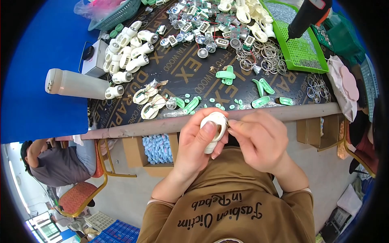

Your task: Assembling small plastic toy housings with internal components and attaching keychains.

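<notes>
My left hand [192,141] is wrapped round a small white plastic flashlight [219,118] with a loop-shaped handle, held just in front of the table's near edge. The fingers of my right hand [261,139] are pinched together at the flashlight's right side. Between them shows a tiny dark metallic piece, too small to name. Just beyond my hands lie mint-green plastic strips [191,105] and small green buttons. Two opened flashlight halves [153,107] with wiring rest to the left of these.
Finished-looking white flashlights [137,62] are heaped at the left beside a white bottle [81,84]. Circuit parts [202,26] and metal rings [269,56] cover the far side. A black power screwdriver [306,20] hangs over a green tray [283,48] of screws. Another person [60,166] sits at left.
</notes>
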The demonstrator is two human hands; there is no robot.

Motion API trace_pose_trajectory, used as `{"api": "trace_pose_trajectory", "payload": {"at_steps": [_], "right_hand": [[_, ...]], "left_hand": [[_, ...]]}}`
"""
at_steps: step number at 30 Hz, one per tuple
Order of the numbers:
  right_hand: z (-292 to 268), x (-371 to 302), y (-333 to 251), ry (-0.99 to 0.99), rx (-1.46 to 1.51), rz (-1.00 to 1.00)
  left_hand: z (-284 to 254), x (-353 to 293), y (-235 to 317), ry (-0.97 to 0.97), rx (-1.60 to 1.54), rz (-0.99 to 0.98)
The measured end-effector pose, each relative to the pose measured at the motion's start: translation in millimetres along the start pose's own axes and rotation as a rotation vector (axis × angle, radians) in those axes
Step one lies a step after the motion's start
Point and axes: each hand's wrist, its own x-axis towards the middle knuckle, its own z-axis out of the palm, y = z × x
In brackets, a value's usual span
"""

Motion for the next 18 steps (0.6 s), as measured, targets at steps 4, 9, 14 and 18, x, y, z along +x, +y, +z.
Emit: {"api": "trace_pose_trajectory", "payload": {"at_steps": [4, 9, 14, 18], "right_hand": [[-16, 3, 6, -0.207, 0.372, 0.444], [-7, 2, 9, -0.468, 0.501, 0.483], [6, -15, 12, -0.223, 0.514, 0.473], [4, -15, 6, -0.089, 0.676, 0.500]], "left_hand": [[1, 3, 16, 0.030, 0.177, -0.169], [0, 11, 14, -0.065, 0.464, -0.123], [-16, 9, 18, -0.112, 0.485, 0.004], [-5, -1, 16, 0.050, 0.437, 0.131]]}}
